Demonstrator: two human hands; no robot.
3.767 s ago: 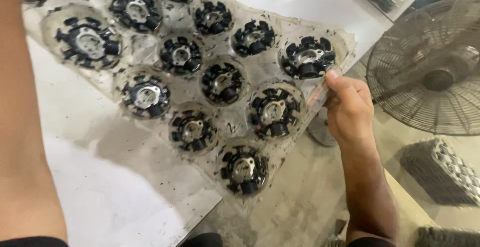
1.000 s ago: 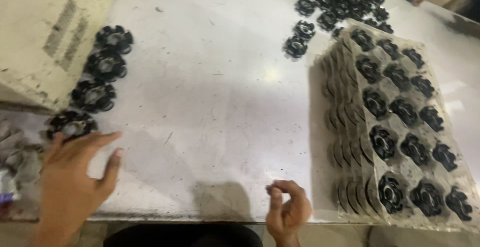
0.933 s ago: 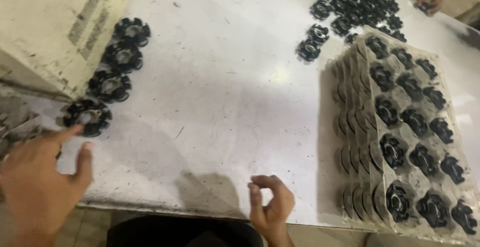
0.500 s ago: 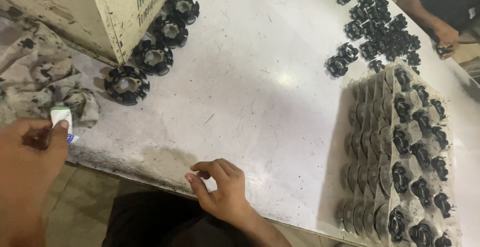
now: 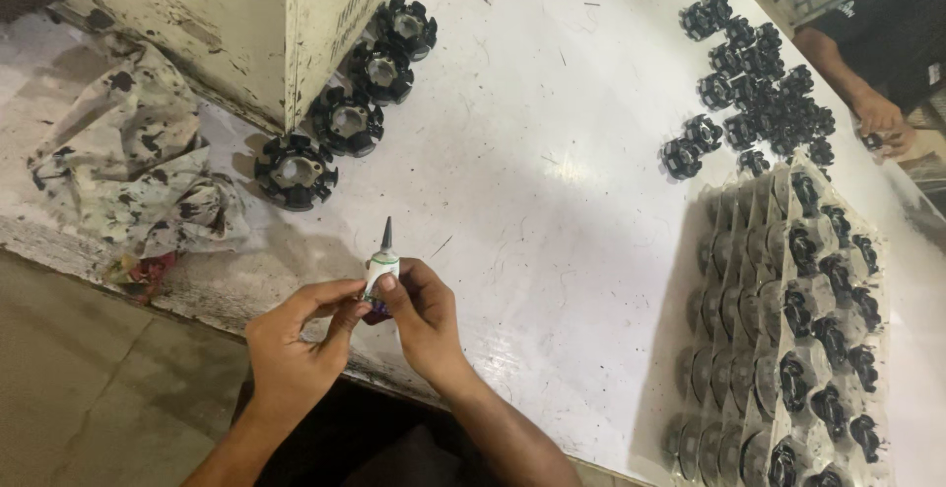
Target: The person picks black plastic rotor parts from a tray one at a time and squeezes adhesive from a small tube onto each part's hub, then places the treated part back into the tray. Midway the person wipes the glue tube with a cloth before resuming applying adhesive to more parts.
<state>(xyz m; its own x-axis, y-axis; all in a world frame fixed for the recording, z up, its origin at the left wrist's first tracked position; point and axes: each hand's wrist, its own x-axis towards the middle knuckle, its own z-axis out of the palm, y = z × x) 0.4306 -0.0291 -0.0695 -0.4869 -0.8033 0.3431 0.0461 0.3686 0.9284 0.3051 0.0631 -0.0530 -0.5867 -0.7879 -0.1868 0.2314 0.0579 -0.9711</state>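
Both hands meet at the near edge of the white table [image 5: 552,181] around a small white glue tube with a black pointed nozzle [image 5: 380,260], held upright. My left hand [image 5: 296,344] grips its lower body from the left. My right hand [image 5: 424,319] pinches it from the right with thumb and forefinger. A row of several black round motor parts [image 5: 347,120] lies just beyond the tube, along a worn cream box [image 5: 246,24].
A stained rag [image 5: 138,176] lies at the table's left end. A stack of clear plastic trays filled with black parts [image 5: 788,329] stands at the right. Loose black parts [image 5: 759,103] are piled far right, where another person's hand [image 5: 882,117] works.
My left hand picked up the tube at the left and brought it to the centre. My right hand rose from the table edge and took hold of it too. The view has swung left.
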